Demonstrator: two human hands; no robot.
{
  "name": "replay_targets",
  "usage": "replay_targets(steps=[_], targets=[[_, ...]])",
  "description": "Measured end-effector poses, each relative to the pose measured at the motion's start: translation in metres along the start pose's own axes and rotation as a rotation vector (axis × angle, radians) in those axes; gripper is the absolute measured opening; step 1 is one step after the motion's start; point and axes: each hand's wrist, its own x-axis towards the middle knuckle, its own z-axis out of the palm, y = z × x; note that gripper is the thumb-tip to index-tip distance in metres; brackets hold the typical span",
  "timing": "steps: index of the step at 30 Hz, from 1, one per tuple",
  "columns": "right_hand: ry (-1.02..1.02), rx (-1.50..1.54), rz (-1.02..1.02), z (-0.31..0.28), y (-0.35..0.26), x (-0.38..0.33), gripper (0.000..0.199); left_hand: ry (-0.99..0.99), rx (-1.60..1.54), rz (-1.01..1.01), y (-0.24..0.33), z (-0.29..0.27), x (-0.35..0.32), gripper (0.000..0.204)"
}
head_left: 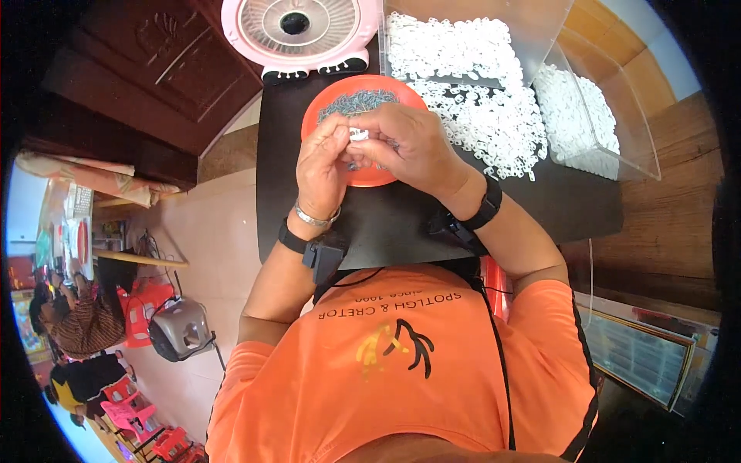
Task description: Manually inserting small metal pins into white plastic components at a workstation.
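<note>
Plastic piece (359, 134), tiny, white, partly hidden, is pinched by fingers of the left hand (321, 162) and right hand (417, 145) at twelve o'clock, over a red bowl (372, 178) of grey bits (356, 101). More white pieces (498, 127) are heaped at two o'clock.

White piece (359, 134): small; I see it pinched between the left hand (320, 164) and right hand (421, 149), fine detail unreadable to me.
Grey metal pins (361, 100): thin, heaped loosely at mixed angles in a round red dish (370, 178) below, partly hidden from me by both hands.
</note>
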Motion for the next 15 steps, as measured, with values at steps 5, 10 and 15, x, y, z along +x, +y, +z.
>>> replay_targets(steps=[5,10,15], targets=[[0.031,0.026,-0.009,-0.0004,-0.005,0.0022,0.023,-0.018,-0.002,0.005,0.0045,0.001,0.0002,0.029],[0.015,0.057,0.026,0.0026,-0.0002,-0.0019,0.024,-0.034,-0.006,-0.011,0.0023,-0.0005,0.0006,0.026],[0.007,-0.008,-0.017,0.0027,0.0013,-0.0016,0.024,0.024,-0.071,-0.044,0.0008,0.0051,-0.0019,0.024]])
